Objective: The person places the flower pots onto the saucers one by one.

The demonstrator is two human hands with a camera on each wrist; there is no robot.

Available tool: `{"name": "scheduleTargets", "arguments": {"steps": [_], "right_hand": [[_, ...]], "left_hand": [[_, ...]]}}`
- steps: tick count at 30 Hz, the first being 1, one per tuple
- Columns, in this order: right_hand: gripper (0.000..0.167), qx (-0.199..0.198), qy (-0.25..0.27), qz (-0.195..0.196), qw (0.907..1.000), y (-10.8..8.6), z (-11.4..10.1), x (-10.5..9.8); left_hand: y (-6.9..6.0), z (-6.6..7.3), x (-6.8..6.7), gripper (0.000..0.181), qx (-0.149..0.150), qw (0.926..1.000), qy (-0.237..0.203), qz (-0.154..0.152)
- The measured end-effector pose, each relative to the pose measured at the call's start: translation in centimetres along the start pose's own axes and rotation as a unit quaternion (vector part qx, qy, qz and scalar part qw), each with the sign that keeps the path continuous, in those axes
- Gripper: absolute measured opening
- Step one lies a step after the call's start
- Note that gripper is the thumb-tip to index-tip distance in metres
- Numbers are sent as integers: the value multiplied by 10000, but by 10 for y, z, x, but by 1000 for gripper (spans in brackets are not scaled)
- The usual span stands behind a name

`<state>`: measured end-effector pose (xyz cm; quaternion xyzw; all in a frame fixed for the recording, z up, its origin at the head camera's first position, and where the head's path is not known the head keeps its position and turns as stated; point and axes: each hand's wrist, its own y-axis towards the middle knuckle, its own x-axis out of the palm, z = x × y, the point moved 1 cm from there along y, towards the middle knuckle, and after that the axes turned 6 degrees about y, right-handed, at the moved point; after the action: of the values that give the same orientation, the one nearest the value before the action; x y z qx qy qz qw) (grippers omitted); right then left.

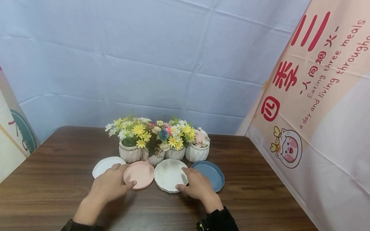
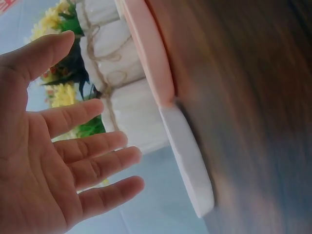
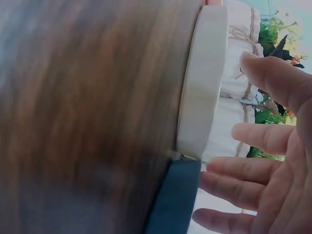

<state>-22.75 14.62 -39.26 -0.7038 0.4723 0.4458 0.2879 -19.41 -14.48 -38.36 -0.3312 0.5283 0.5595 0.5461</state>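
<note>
Now the left hand [image 1: 111, 181] is held spread, empty, near a round white plate [image 1: 104, 164] and round pink plate [image 1: 141, 173]; likewise the right hand [image 1: 199, 183], by faceted off-white [image 1: 167, 175] and blue plates [image 1: 214, 175], lined up, perhaps, to match the white flowerpots [image 1: 197, 153] behind.

Near the brown wood-grain table's [image 1: 260, 192] far edge stand four white faceted pots of flowers [image 1: 174, 154]. In front lie a round white plate [image 1: 104, 165], round pink plate [image 1: 140, 175], many-sided white plate [image 1: 169, 175] and round blue plate [image 1: 212, 175]. The left hand [image 1: 111, 183] overlaps the first two, the right hand [image 1: 198, 184] the others.
</note>
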Motion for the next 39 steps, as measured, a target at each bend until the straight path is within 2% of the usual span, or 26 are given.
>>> {"name": "scheduleTargets", "arguments": {"steps": [4, 17, 25, 29, 34, 39], "right_hand": [[71, -64, 258, 21, 9996, 4, -3, 3], [75, -433, 561, -229, 9972, 14, -26, 4], [77, -564, 918, -271, 9938, 23, -37, 7], [78, -672, 1334, -386, 9880, 27, -42, 10], [78, -724, 1848, -558, 9785, 32, -48, 16], [76, -729, 2046, -613, 9742, 37, -50, 23]], "left_hand": [[0, -8, -1, 66, -22, 10000, 8, -44], [-1, -37, -8, 69, -515, 9982, -189, -245], [-2, -52, -10, 69, -769, 9966, -196, -239], [-3, -59, -13, 69, -1119, 9926, -196, -429], [-3, -67, -14, 66, -1714, 9830, -334, -567], [-2, -71, -12, 61, -1951, 9781, -488, -535]]}}
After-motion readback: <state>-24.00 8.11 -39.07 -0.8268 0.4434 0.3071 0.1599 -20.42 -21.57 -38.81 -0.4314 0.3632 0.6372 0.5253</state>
